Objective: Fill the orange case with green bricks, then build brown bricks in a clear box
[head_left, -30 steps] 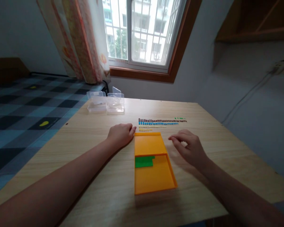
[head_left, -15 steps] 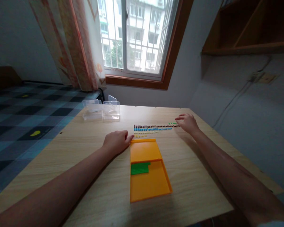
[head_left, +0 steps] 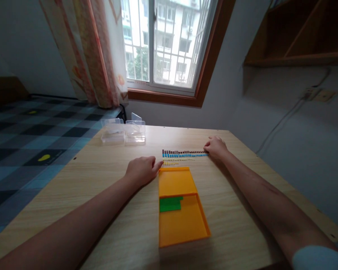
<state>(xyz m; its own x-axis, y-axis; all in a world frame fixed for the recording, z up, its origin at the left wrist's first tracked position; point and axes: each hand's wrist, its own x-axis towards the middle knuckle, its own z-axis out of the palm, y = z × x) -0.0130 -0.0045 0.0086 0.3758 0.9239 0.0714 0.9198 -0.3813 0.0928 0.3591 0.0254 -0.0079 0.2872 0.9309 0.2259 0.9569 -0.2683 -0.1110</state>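
An orange tray lies on the wooden table in front of me, with a patch of green pieces set in its middle. My left hand rests curled on the table, fingertips touching the tray's far left corner. Beyond the tray run rows of tiny pieces: dark and blue ones, then yellow ones. My right hand is stretched to the right end of those rows, fingers bent down and pressed together on the small pieces there. What it pinches is too small to make out.
Two clear plastic boxes stand at the table's far left. A bed with a checked blue cover lies to the left. A window and curtain are behind, a wall with a cable to the right.
My right hand went from beside the tray out to the right end of the rows, then drew slightly left onto them. The left hand stayed put. The view shifted.
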